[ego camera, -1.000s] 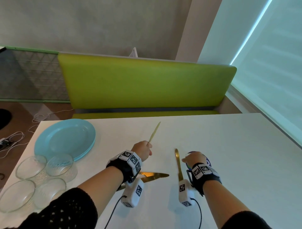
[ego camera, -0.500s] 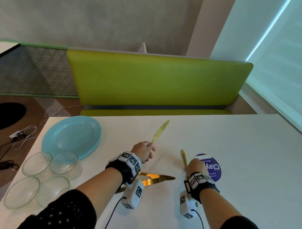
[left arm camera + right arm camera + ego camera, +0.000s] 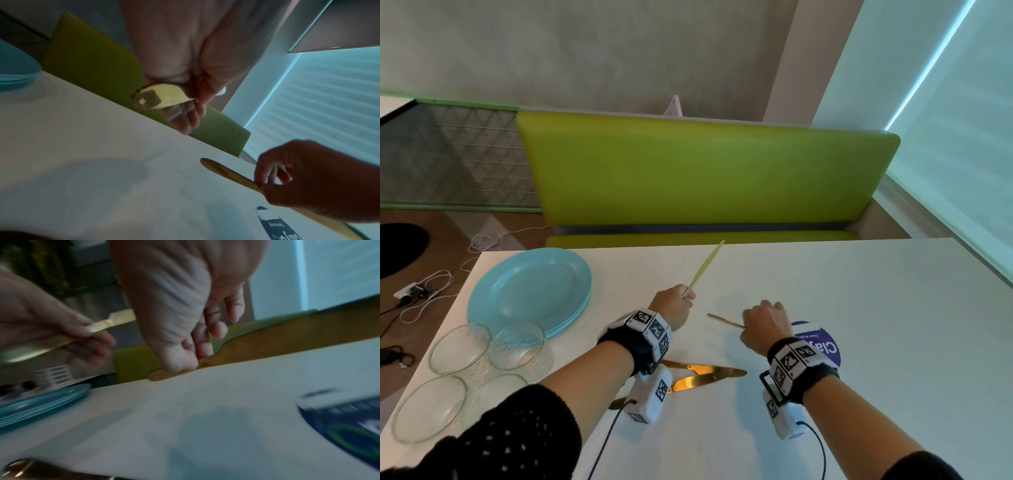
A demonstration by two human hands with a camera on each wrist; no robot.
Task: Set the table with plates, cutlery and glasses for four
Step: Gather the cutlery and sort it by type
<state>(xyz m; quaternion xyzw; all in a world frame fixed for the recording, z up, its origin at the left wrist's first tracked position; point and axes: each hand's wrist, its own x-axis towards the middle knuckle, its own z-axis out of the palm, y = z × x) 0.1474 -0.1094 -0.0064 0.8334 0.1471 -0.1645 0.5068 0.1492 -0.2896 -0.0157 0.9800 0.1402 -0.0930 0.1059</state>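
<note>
Far left on the white table [image 3: 859,308]: clear glass bowls [image 3: 460,347], stacked blue plates [image 3: 530,291]. Left hand [image 3: 671,308] clamped on a gold knife [image 3: 703,269], blade angled up and away toward the green bench [image 3: 705,171]. Right hand [image 3: 765,325] pinching a second gold piece [image 3: 724,321], pointing left, its far end hidden. More gold cutlery [image 3: 705,375] half covered by the left wrist.

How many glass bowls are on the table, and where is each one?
4, clustered at the table's near-left corner, beside the blue plates: back-left bowl, back-right bowl, front-left bowl, front-right bowl, partly hidden by the sleeve.
</note>
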